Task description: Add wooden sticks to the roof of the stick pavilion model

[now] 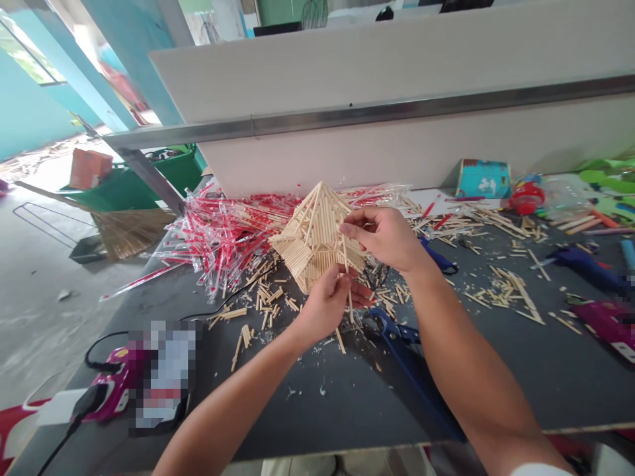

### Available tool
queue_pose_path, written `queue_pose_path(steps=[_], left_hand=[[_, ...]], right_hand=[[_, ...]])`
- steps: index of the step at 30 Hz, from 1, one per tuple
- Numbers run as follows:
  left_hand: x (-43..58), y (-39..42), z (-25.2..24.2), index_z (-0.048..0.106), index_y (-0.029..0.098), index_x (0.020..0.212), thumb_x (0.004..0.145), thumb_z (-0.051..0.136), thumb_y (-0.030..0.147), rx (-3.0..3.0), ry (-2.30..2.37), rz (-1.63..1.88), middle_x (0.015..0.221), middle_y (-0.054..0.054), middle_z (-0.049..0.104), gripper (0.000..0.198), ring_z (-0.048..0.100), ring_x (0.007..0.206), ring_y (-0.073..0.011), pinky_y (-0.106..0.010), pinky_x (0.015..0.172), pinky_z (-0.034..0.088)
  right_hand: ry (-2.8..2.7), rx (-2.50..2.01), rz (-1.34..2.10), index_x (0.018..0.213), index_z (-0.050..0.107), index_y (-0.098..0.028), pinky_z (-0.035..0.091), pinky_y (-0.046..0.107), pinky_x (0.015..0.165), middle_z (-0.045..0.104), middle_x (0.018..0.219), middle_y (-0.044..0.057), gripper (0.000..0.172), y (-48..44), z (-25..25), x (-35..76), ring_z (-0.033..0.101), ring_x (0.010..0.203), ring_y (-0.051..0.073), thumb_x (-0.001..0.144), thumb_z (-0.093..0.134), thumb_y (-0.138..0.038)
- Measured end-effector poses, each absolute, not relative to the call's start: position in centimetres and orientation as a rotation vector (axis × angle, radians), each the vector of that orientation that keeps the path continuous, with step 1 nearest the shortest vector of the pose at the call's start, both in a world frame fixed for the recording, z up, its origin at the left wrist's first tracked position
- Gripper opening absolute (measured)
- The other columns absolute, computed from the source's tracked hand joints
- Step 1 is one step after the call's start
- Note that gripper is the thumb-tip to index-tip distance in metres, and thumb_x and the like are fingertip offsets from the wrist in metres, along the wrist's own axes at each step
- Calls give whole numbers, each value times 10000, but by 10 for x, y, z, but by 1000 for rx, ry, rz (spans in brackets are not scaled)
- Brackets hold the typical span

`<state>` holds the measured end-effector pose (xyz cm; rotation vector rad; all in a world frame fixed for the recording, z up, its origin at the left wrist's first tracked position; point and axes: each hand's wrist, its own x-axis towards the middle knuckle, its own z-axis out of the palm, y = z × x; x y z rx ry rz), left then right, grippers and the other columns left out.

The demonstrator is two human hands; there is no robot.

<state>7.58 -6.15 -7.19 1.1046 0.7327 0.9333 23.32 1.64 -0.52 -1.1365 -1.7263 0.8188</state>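
The left hand (322, 305) pinches a thin wooden stick (349, 297) against the lower edge of a peaked model of pale glued sticks (315, 238), held above the dark tabletop (307, 410). The right hand (384, 238) grips its side with curled fingers. Blue-handled cutters (401, 344) lie below; beyond scatter splintered offcuts (265, 297), then a glossy heap of red-printed plastic-wrapped sticks (223, 238).

A stick model (312, 238) stands on the workbench (317, 410), wrapped chopsticks (223, 238) behind it. Scissors (411, 377) lie front-right, a glue gun (112, 390) far left.
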Motion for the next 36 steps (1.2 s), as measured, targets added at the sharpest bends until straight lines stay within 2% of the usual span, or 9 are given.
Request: queue_pose_path(steps=[3,6,13,16,19,22,27,32,36], left_hand=[[76,-62,-71,487,186,1085,1036,507,379,1161,820,938,906,-78,749,201,752,772,-157,-310,762,582],[72,-62,-69,529,187,1108,1032,487,333,1272,950,908,929,-93,760,170,734,713,-156,-291,678,552],[61,-59,-50,578,205,1069,999,495,289,1720,1334,855,838,-96,771,137,658,572,-162,-286,561,396],[60,-59,-40,655,205,982,1003,483,317,2002,1566,750,729,-78,727,207,629,593,-187,-306,577,319],[59,-59,-31,698,218,1023,1028,453,382,2110,1695,659,717,-59,717,296,622,615,-199,-307,582,283],[60,-54,-27,701,206,1040,1031,469,366,2105,1656,740,822,-58,747,282,645,691,-196,-310,616,328],[68,-41,-34,636,158,916,1004,511,251,1986,1456,1022,960,-89,720,178,651,821,-174,-299,707,431],[72,-37,-44,591,159,970,1041,449,248,1523,1240,1009,840,-32,689,182,544,446,-54,-221,485,392],[72,-38,-40,570,161,1026,1052,462,208,1232,1053,1031,924,-29,702,120,532,397,-13,-183,376,319]], right_hand=[[-1752,-1143,790,892,786,-199,450,312,568,716,768,38,358,17,-6,234,593,656,139,822,805,-549],[-1747,-1140,786,883,791,-208,436,314,560,711,747,32,357,18,-7,234,580,638,138,811,813,-557],[-1725,-1166,777,878,794,-202,433,316,562,711,735,33,369,20,-10,231,568,621,136,789,830,-558],[-1714,-1170,777,870,790,-201,440,311,571,716,739,31,363,20,-10,229,571,624,136,776,840,-547],[-1703,-1179,776,867,784,-188,447,306,587,721,748,33,358,21,-9,228,574,631,132,770,846,-527],[-1699,-1184,775,860,780,-179,444,306,602,719,749,30,335,21,-9,227,559,621,121,778,843,-498],[-1677,-1191,777,851,787,-180,434,311,616,717,750,29,316,20,-9,226,559,636,122,762,860,-474],[-1657,-1221,761,841,788,-162,358,301,561,652,672,12,397,21,-11,224,492,606,112,716,889,-525],[-1677,-1192,736,832,790,-166,302,296,538,587,628,-10,432,22,-13,224,419,575,94,724,876,-575]])
